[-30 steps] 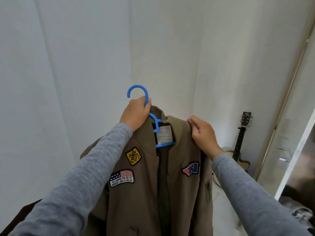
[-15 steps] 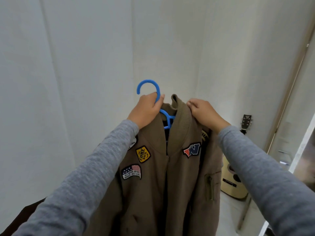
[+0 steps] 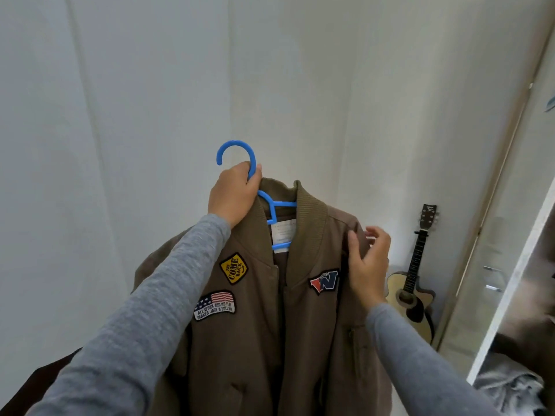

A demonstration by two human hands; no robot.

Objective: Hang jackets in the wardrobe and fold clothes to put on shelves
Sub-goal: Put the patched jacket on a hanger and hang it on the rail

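Note:
A brown bomber jacket (image 3: 270,331) with sewn patches hangs on a blue plastic hanger (image 3: 237,154), held up in front of a white wall. My left hand (image 3: 234,196) grips the hanger's neck just under the hook, beside the ribbed collar. My right hand (image 3: 368,262) rests on the jacket's right shoulder seam; the thumb presses the cloth and the other fingers are spread apart. The hanger's arms are hidden inside the jacket.
An acoustic guitar (image 3: 416,283) leans in the corner at the right. A white wardrobe edge (image 3: 510,283) runs along the right side, with grey clothes (image 3: 510,388) heaped at its foot. A dark garment (image 3: 36,382) shows at the lower left.
My right hand let go of the collar and slid down to the jacket's right shoulder, its fingers spreading. The collar has fallen apart, showing the label and the hanger inside.

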